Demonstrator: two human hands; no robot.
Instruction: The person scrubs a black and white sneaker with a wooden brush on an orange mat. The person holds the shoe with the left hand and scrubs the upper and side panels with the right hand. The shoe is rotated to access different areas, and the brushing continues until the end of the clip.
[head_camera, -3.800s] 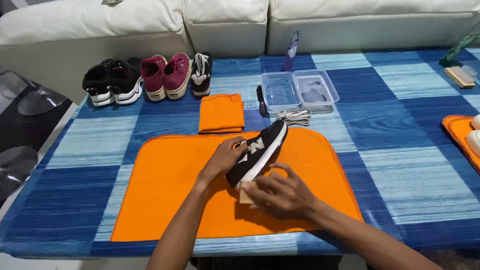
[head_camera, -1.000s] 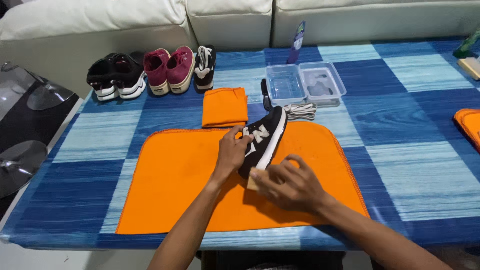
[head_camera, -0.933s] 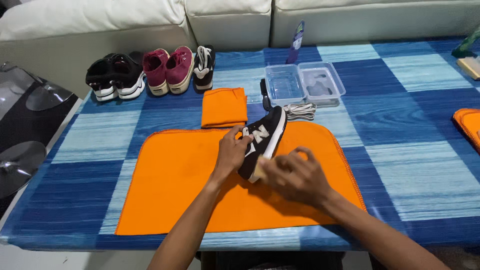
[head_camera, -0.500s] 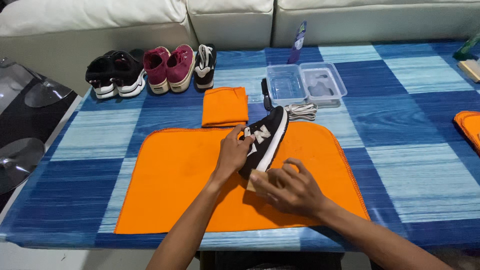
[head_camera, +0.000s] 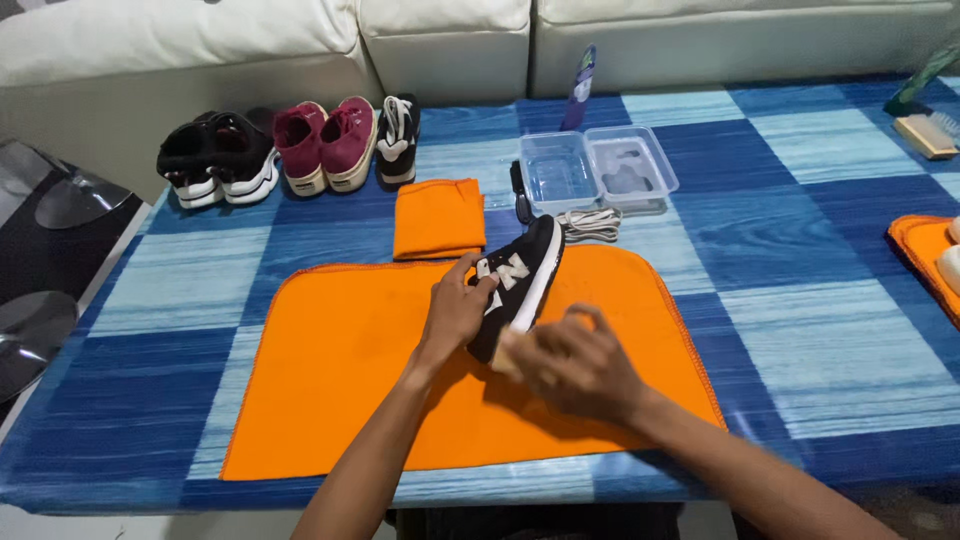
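Note:
A black sneaker (head_camera: 522, 277) with a white sole lies tilted on its side on a large orange cloth (head_camera: 330, 370) spread over the table. My left hand (head_camera: 457, 307) grips the sneaker's upper from the left. My right hand (head_camera: 572, 363), blurred by motion, presses a small tan wooden-backed brush (head_camera: 503, 355) against the sneaker's heel end. Most of the brush is hidden under my fingers.
A blue checked tablecloth (head_camera: 800, 300) covers the table. At the back stand black sneakers (head_camera: 212, 160), maroon shoes (head_camera: 325, 145) and one black shoe (head_camera: 398, 140). A folded orange cloth (head_camera: 438, 218), clear plastic box (head_camera: 597, 175), white laces (head_camera: 590, 225); another brush (head_camera: 924, 135) and orange cloth (head_camera: 925, 250) lie at right.
My right hand has slid the brush back and forth along the sneaker's heel and sole. My left hand keeps its hold; the sneaker has barely shifted.

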